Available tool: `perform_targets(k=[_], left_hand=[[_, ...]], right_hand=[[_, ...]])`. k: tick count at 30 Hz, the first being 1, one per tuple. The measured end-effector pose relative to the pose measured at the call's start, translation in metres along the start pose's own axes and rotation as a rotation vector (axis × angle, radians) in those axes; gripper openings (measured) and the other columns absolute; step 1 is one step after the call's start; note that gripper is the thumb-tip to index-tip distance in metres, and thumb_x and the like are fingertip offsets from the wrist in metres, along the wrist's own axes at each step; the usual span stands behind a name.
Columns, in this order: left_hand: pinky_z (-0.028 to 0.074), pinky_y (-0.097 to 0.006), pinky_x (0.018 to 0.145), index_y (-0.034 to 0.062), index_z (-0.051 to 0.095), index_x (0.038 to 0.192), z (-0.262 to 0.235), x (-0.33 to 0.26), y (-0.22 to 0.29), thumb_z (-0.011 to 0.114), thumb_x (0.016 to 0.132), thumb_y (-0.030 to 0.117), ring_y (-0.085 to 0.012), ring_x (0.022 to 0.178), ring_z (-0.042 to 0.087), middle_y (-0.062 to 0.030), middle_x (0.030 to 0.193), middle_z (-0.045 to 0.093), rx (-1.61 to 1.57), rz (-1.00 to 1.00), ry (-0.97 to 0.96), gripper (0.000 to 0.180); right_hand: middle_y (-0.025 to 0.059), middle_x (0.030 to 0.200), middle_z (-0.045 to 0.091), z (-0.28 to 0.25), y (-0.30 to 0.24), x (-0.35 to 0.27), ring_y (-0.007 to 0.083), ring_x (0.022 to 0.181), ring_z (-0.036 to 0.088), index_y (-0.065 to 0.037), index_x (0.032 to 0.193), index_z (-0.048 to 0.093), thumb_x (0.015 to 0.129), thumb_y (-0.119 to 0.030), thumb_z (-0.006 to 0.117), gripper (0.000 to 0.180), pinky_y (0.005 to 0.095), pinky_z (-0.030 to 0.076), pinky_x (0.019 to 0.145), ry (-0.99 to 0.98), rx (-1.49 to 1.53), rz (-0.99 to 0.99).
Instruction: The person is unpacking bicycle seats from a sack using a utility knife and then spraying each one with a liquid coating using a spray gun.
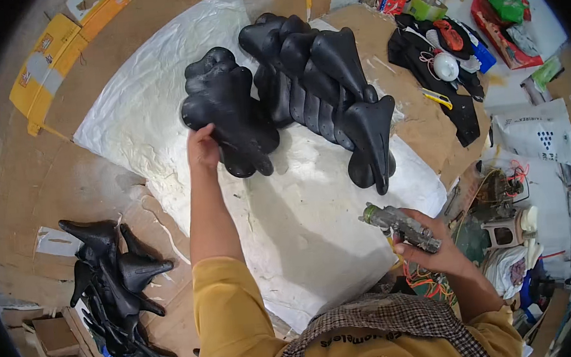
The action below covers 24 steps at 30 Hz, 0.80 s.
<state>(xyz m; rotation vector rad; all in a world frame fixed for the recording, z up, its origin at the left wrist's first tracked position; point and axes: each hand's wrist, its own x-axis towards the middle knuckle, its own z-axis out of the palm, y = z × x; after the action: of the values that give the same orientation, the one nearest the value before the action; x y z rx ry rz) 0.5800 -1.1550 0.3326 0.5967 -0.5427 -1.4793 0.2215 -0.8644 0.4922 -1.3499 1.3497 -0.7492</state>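
My left hand [203,149], arm stretched forward, has its thumb and fingers closed on the edge of a black bicycle saddle [223,116], slightly blurred, among a small group of saddles on the white sheet. Right beside it lies a larger pile of black saddles [307,76], several of them nested in a row. Low on the right, my right hand [431,244] is wrapped round a grimy grey cylindrical hand tool [403,226] with a green ring at its far end. The tool is held over the sheet's right edge, apart from the saddles.
The white sheet [304,244] covers a padded work surface. More black saddles [117,292] are heaped on cardboard at lower left. A yellow utility knife [437,98] lies by dark cloth at right. Tangled wires [431,284] and a grey block [502,234] sit near my right arm.
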Motion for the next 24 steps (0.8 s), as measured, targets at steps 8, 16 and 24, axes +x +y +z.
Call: perform_targets(k=[8, 16, 24], left_hand=[[0.042, -0.034, 0.090, -0.0012, 0.052, 0.109, 0.014, -0.106, 0.047, 0.061, 0.061, -0.013, -0.0229, 0.096, 0.056, -0.0099, 0.104, 0.059, 0.137, 0.220, 0.220, 0.050], [0.042, -0.032, 0.074, 0.0115, 0.051, 0.117, -0.160, -0.475, 0.175, 0.056, 0.083, 0.025, -0.0248, 0.085, 0.056, -0.0015, 0.113, 0.053, -0.128, 0.750, 1.392, 0.037], [0.044, -0.028, 0.055, 0.0042, 0.049, 0.099, -0.133, -0.555, -0.007, 0.053, 0.079, 0.013, -0.0189, 0.072, 0.051, -0.0092, 0.098, 0.051, -0.217, 0.522, 1.659, 0.022]], right_hand=[[0.0017, 0.083, 0.057, 0.007, 0.031, -0.006, 0.0086, 0.078, 0.053, 0.002, 0.119, 0.045, 0.075, -0.007, 0.067, 0.050, 0.0225, 0.044, 0.071, -0.052, 0.065, 0.013], [0.0024, 0.085, 0.056, -0.003, 0.041, -0.015, 0.0098, 0.078, 0.053, 0.003, 0.116, 0.046, 0.078, -0.005, 0.064, 0.043, 0.0242, 0.045, 0.071, -0.280, 0.067, -0.106], [0.0038, 0.089, 0.058, -0.037, 0.039, -0.083, 0.0084, 0.077, 0.053, 0.003, 0.122, 0.042, 0.078, -0.002, 0.061, 0.048, 0.0222, 0.045, 0.068, -0.158, 0.039, -0.167]])
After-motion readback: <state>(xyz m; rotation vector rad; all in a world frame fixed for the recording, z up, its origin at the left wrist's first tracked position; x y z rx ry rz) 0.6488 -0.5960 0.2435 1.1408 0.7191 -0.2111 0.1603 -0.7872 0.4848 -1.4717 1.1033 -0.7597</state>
